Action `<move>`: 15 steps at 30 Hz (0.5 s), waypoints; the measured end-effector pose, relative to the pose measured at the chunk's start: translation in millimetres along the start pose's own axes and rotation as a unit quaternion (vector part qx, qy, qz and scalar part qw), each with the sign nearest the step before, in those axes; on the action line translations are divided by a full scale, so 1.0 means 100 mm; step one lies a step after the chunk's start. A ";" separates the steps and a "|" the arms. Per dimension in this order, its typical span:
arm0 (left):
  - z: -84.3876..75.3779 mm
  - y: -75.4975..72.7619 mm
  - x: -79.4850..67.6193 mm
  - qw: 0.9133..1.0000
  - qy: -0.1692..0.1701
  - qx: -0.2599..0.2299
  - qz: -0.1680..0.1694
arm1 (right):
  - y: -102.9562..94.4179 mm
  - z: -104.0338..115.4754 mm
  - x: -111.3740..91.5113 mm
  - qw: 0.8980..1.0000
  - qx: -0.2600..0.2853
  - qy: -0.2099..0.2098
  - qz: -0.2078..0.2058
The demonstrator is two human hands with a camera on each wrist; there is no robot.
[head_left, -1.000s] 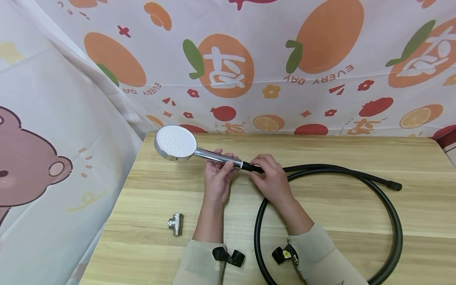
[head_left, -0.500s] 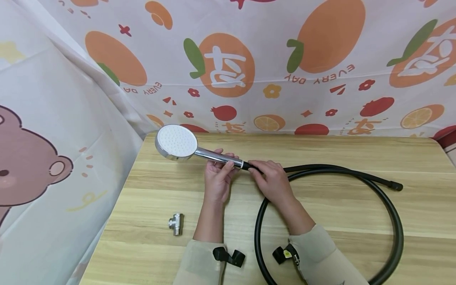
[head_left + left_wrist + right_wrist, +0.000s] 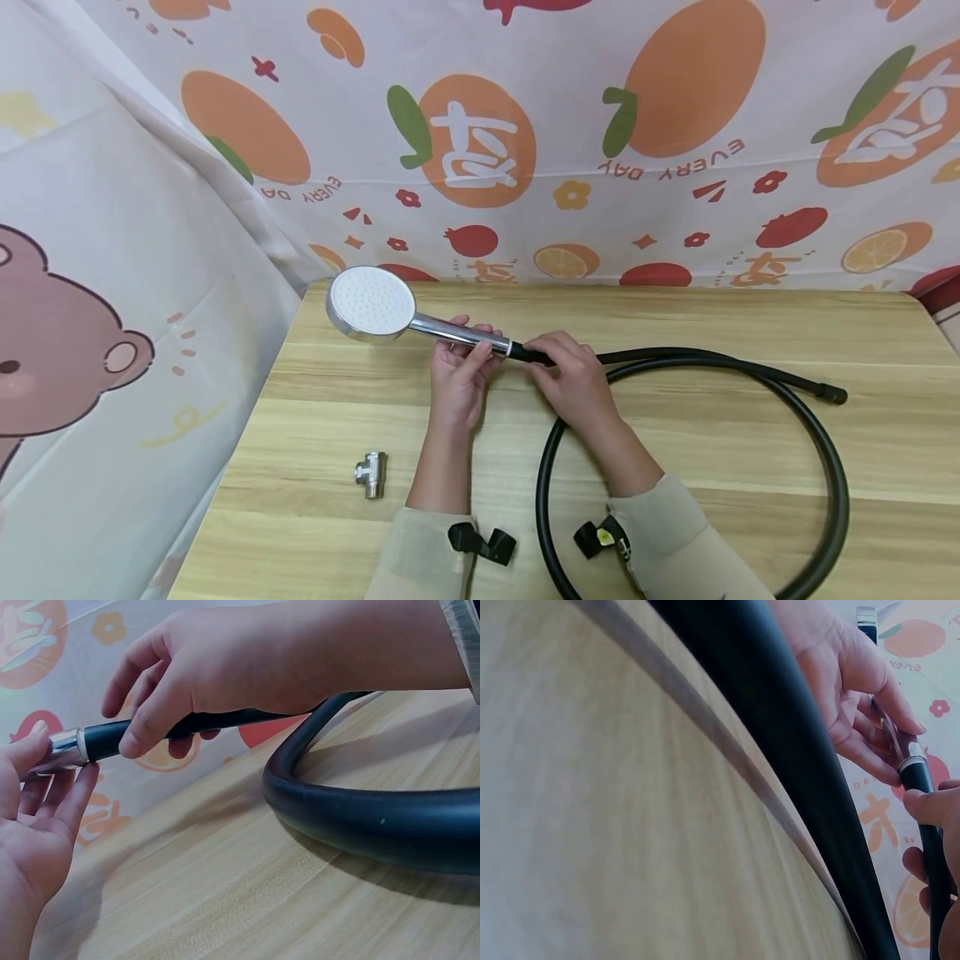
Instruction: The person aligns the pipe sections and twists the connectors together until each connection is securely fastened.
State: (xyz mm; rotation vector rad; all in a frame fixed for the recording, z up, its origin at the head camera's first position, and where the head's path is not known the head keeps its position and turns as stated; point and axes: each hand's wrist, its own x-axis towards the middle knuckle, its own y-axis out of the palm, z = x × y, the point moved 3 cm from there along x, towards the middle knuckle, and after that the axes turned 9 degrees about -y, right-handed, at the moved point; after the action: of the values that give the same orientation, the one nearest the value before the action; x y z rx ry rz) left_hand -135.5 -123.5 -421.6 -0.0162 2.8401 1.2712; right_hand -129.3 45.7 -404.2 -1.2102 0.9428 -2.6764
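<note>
We see the shower head (image 3: 371, 302) held up over the counter (image 3: 300, 400), near its far left corner, its white face overlapping the far edge in the head view. The left hand (image 3: 461, 375) is partly curled, thumb above the chrome handle and fingers beneath. Just beside it, the right hand (image 3: 573, 375) pinches the black hose (image 3: 838, 500) between thumb and bent fingers, close to where it meets the handle; we cannot tell whether the 2 parts are threaded together.

The hose makes 1 wide loop on the right, running out past the bottom of the head view, with the right forearm crossing above it. Its free end points right, short of the counter's edge. A metal T-fitting (image 3: 371, 475) stands well apart, between the left forearm and the left edge, with a stretch of wood on either side.
</note>
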 end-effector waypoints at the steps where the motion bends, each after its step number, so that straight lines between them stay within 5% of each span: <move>1: 0.00 0.00 0.00 1.000 0.000 0.000 0.001 | 0.00 0.00 0.00 1.000 0.000 0.000 0.000; 15: 0.01 0.00 0.00 1.000 -0.001 0.006 0.002 | 0.02 0.00 -0.01 0.999 -0.007 0.006 0.044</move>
State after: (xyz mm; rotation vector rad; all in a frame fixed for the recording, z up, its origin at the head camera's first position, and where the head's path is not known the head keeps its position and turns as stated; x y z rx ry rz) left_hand -135.7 -123.2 -422.3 -0.0088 2.8472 1.2527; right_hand -128.7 44.5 -406.0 -1.1278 0.9930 -2.6172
